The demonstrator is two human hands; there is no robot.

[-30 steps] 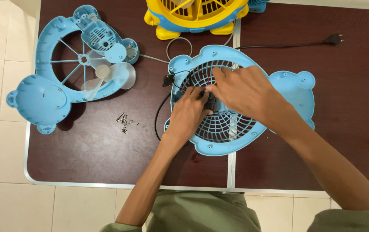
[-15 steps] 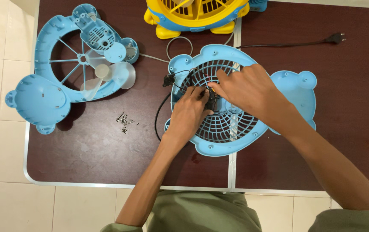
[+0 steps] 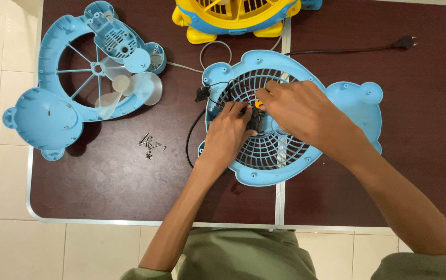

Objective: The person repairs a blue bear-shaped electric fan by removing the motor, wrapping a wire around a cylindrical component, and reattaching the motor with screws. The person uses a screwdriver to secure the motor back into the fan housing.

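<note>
step: we're mid-work at the hub of the light-blue bear-shaped plastic fan grille half (image 3: 306,155), which lies flat on the dark brown table (image 3: 103,186), right of centre.
left hand: our left hand (image 3: 228,132) is curled closed around a small black part (image 3: 254,120) at the grille centre; looks like the motor or switch block, can't tell which.
right hand: our right hand (image 3: 300,111) rests on the grille just beside the left, fingers bent, tips pinching something small with an orange bit (image 3: 258,104); what it holds is too hidden to say.
wiring: black cable (image 3: 194,137) loops off the grille's left edge; a black plug (image 3: 406,41) lies well apart at the table's far right.
loose parts: small pile of metal screws (image 3: 149,142) left of the grille.
other half: matching light-blue rear fan shell with translucent blades (image 3: 88,83) sits far left, untouched.
background: yellow and blue fan (image 3: 233,15) at the far edge.
next move, our read: needs a steady left grip while the right works the centre fixing; watch the wires.
</note>
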